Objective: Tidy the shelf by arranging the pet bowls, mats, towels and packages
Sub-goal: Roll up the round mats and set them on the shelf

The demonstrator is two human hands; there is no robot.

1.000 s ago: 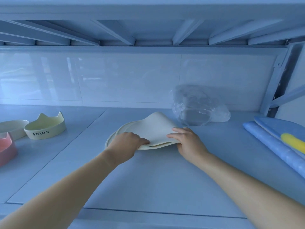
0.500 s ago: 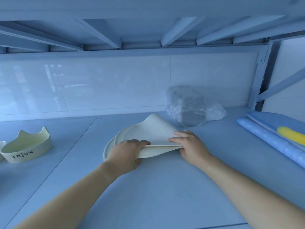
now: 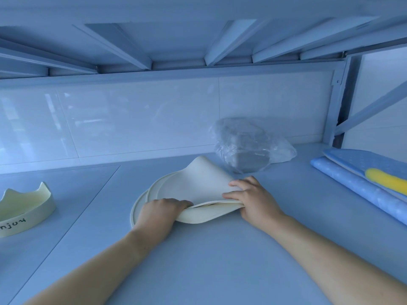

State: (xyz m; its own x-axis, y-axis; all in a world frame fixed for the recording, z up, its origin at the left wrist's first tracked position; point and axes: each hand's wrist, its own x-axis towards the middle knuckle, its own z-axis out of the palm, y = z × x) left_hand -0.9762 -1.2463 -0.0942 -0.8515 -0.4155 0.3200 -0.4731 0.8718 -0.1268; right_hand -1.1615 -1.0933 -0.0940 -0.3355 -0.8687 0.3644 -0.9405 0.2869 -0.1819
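Note:
A cream round silicone mat (image 3: 203,180) lies folded over itself in the middle of the shelf (image 3: 209,256), its far flap curling upward. My left hand (image 3: 161,211) pinches the near left part of the fold. My right hand (image 3: 253,199) grips the fold's right end, fingers on top. A clear plastic package (image 3: 246,148) with a grey item inside sits just behind the mat against the wall. A cream cat-ear bowl (image 3: 24,208) marked "Enjoy" stands at the left edge.
Blue dotted folded towels (image 3: 356,186) with a yellow item (image 3: 387,179) on top lie at the right. A shelf post and diagonal brace (image 3: 337,111) stand at the back right. The upper shelf's ribs hang low overhead.
The view has shifted right, so the pink and second cream bowls have left the frame at the left. Both hands keep their hold on the folded mat, which is pressed slightly flatter.

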